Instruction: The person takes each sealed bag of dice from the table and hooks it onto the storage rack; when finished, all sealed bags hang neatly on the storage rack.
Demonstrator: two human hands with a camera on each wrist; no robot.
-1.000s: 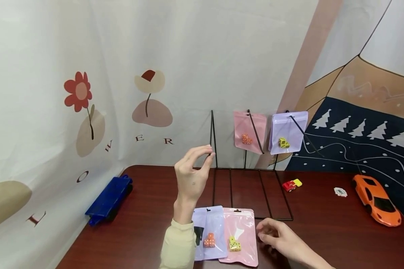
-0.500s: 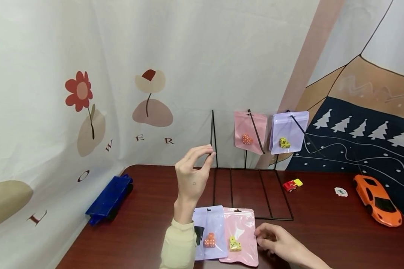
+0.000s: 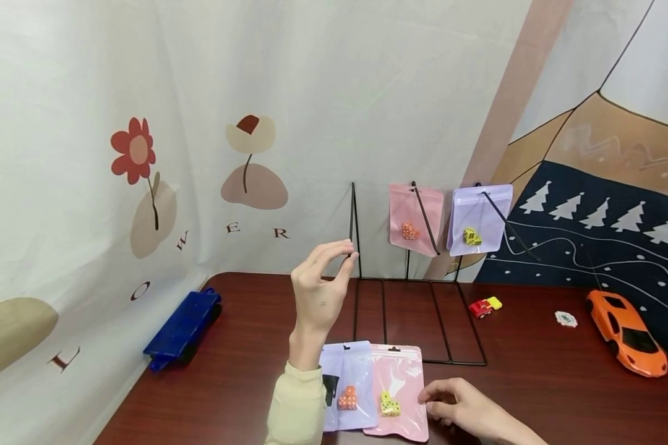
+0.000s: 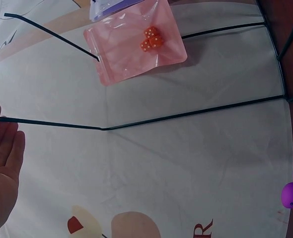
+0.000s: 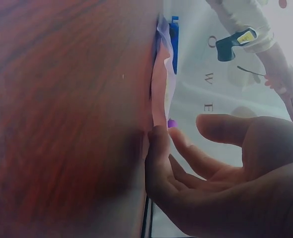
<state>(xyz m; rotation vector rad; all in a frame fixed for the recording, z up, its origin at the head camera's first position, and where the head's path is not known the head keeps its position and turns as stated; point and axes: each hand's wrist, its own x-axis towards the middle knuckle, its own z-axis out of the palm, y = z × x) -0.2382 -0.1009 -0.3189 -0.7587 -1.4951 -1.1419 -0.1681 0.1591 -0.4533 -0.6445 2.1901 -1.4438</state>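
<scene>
Left hand [image 3: 318, 290] is up at the tip of the left hook [image 4: 52, 123], thumb and fingers closed to a pinch on the wire end. No bag on that hook.

Right hand [image 3: 459, 402] is down on the table [image 3: 245, 346] at the right edge of the pink bag [image 3: 406, 377]. Fingers curved, fingertips at the edge, thumb well clear of them, so no grip there. Can't tell if a fingertip is under the film.

Pink bag lies flat, yellow dice [image 3: 389, 405] inside, hole end toward the rack [image 3: 384, 312]. It's beside a lavender bag [image 3: 359, 371] with orange dice; another lavender edge shows left of that, partly behind the left arm.

Middle hook has a hanging pink bag [image 3: 403, 210], right hook a hanging lavender bag [image 3: 473, 216], maybe more than one.

My read: loading bags on hooks, at the pickup stage, left hook presumably the target. Next move calls for lifting the pink bag's edge, thumb over it for a real pinch, then hole to hook tip. Flat film could slide rather than lift; left hand should steady the wire.
</scene>
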